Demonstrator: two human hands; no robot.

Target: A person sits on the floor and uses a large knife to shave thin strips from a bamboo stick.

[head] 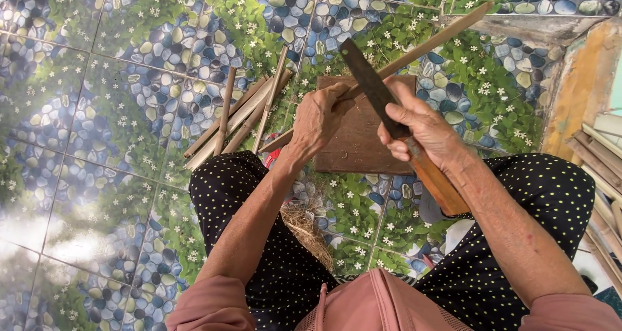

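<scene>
Left hand: your left hand point(317, 120) has its fingers curled tight around the bamboo stick point(414, 49), pinning it low so it cannot roll or slide.
Right hand: your right hand point(418, 127) is clamped on the wooden handle of the knife point(372, 88), fingers wrapped together where handle meets blade, which gives you close control of the edge.
Bamboo stick: it runs slantwise from beside your left wrist up to the far right, lying across the wooden block point(356, 143); the block props it off the floor and gives a firm bed to cut against.
Knife: the dark blade points away from you and crosses over the stick just past your left fingers, apparently touching it; you keep the edge turned away from your body.
Stick pile: a bundle of cut bamboo pieces point(240, 114) lies just left of the block, within easy reach of your left hand.
More strips: pale bamboo lengths point(606, 169) are stacked at your right side.
Shavings: a tuft of dry fibres point(311, 234) sits between your knees, below the block.
Floor: patterned tiles point(84, 143) under everything.
</scene>
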